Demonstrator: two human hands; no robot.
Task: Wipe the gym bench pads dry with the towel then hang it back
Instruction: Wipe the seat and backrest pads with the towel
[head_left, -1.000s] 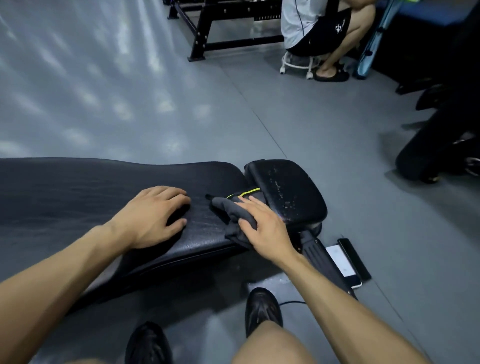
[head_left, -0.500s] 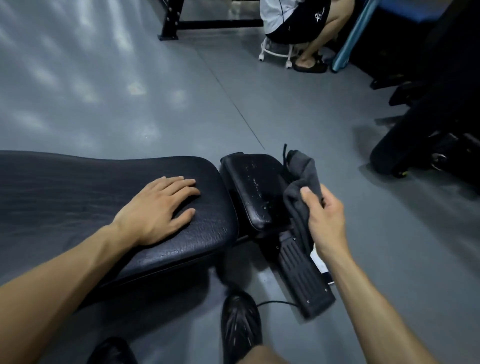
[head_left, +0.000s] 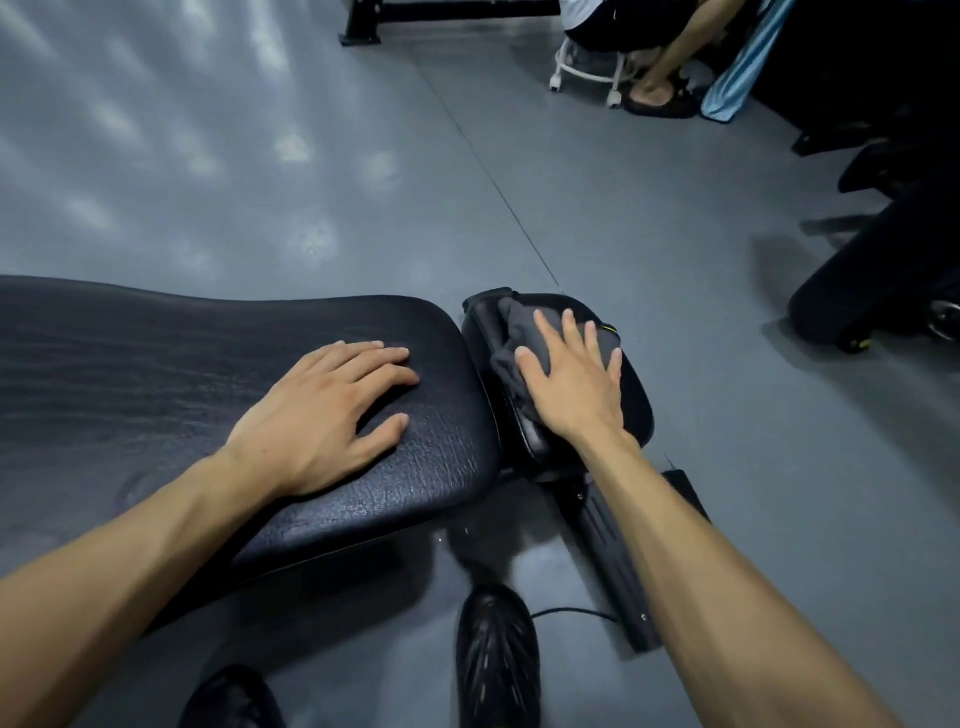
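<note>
Black textured vinyl everywhere: long bench pad (head_left: 156, 384) stretching off to the left, smaller seat pad (head_left: 636, 395) just to its right with a narrow gap between. Left hand (head_left: 322, 415) lying flat on the right end of the long pad, fingers straight and slightly spread, gripping nothing. Right hand (head_left: 571, 379) pressed palm-down on the grey towel (head_left: 514, 338), fingers splayed and straight rather than curled round it, so more pushing than grabbing. Towel bunched up on top of the seat pad, mostly on its left and far part, with a bit of yellow-green trim peeking out at the far right by the fingertips. Black bench frame (head_left: 608, 545) slanting down toward the near side under the right forearm, thin cable on the grey floor (head_left: 675, 260) beside it. Two black shoes (head_left: 496, 660) at the near edge. Far right: somebody sitting on a white wheeled stool (head_left: 587, 73), sandalled foot on the floor, light blue striped thing (head_left: 737, 83) leaning next to them. No bins or boxes to report on, can't tell what the dark shapes at the far right are.
</note>
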